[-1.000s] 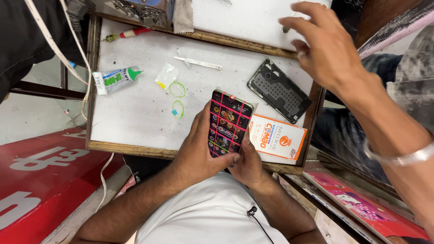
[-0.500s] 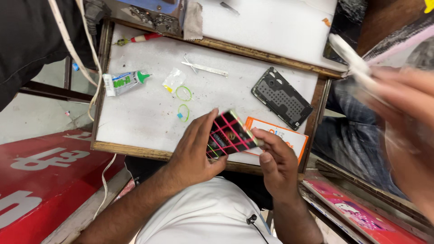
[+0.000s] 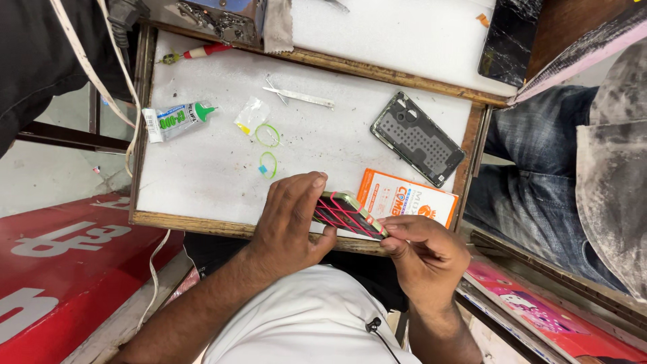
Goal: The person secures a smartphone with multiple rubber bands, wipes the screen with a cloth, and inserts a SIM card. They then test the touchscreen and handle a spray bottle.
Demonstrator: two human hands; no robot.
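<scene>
I see the white tray (image 3: 202,182) with a wooden frame. The other person's hand, which reached over the far right side before, is gone now, so the tray is free. At the near edge the phone (image 3: 347,214), wrapped in red bands, has tilted up. My left hand (image 3: 290,226) grips it; my right hand (image 3: 421,253) pinches its right end. Far left lies a glue tube (image 3: 176,120).

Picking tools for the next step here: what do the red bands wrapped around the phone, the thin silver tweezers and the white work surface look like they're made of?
The red bands crossing the phone between the left hand and the right hand look like stretched rubber: thin, taut lines. The tweezers look like bare metal, slim and shiny. The white work surface seems a matte, scuffed mat in a wooden frame; foam or board, unclear.
</scene>
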